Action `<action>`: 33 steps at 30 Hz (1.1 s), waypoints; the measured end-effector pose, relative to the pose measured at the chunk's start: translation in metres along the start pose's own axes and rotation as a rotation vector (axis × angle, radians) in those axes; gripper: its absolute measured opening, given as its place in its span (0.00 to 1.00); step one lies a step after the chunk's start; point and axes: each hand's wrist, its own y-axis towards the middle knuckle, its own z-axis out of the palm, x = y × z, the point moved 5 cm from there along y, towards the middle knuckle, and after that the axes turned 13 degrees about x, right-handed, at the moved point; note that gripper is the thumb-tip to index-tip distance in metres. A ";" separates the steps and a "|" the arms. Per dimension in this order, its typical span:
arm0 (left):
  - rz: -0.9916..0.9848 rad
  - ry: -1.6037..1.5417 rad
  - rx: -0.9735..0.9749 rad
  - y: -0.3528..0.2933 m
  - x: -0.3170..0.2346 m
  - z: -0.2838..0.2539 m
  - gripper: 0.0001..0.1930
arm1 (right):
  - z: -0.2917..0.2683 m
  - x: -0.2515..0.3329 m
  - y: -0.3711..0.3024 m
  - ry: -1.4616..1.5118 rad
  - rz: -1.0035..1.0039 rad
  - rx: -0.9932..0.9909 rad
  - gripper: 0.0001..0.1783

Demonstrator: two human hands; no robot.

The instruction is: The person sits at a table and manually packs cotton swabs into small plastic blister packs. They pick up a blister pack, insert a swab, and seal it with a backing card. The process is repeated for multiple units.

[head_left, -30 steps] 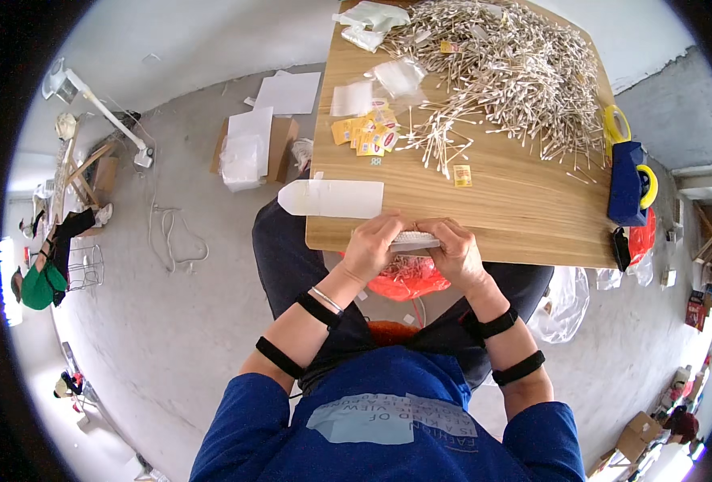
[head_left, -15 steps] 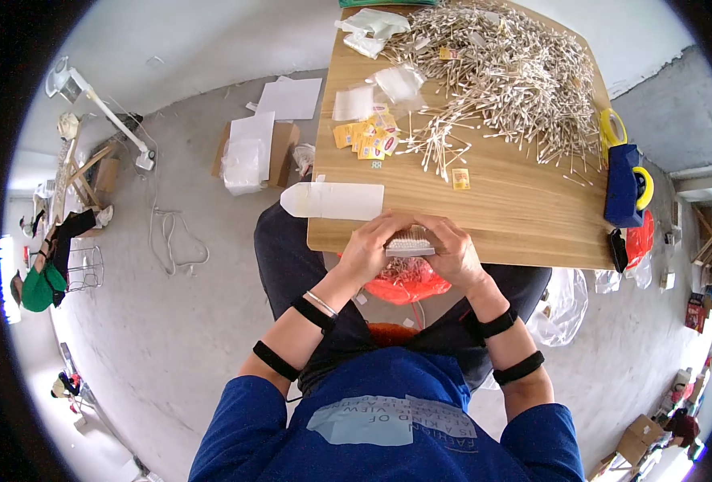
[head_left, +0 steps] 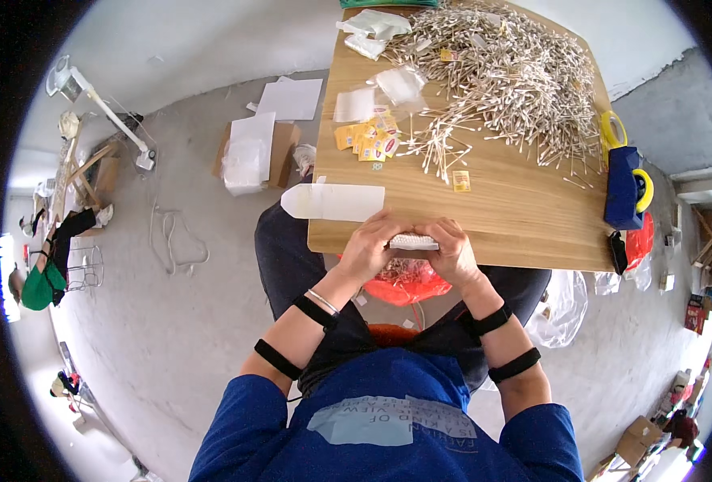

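Between my two hands, at the table's near edge, is a compact bundle of cotton swabs (head_left: 414, 242) with its white tips packed side by side. My left hand (head_left: 370, 246) grips the bundle's left end, fingers curled round it. At the other end my right hand (head_left: 454, 253) is closed on it too. Just beyond my left hand lies a white card strip (head_left: 344, 202) with a pointed left end, partly over the table's edge. A big heap of loose cotton swabs (head_left: 525, 80) covers the far right of the table, with a smaller scatter (head_left: 438, 145) nearer me.
Yellow labels (head_left: 368, 138) and clear plastic bags (head_left: 400, 84) lie on the table's left side. A blue tape dispenser (head_left: 623, 189) stands at the right edge. Below my hands, a red bag (head_left: 408, 287) sits between my knees. A cardboard box (head_left: 282, 157) with white sheets is on the floor.
The bundle has tilted in my hands: its white tips now face up more, where the sticks' length showed before. Both hands remain at the table's edge.
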 end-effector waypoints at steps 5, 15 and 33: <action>0.048 -0.054 -0.049 -0.006 -0.009 -0.008 0.17 | -0.001 0.003 0.001 0.033 -0.014 -0.046 0.20; -0.056 -0.121 -0.018 -0.003 -0.005 -0.009 0.15 | -0.005 0.004 0.004 0.045 0.060 0.021 0.22; -0.052 -0.163 -0.045 0.002 -0.020 -0.015 0.15 | -0.024 0.033 0.005 0.009 -0.047 -0.099 0.10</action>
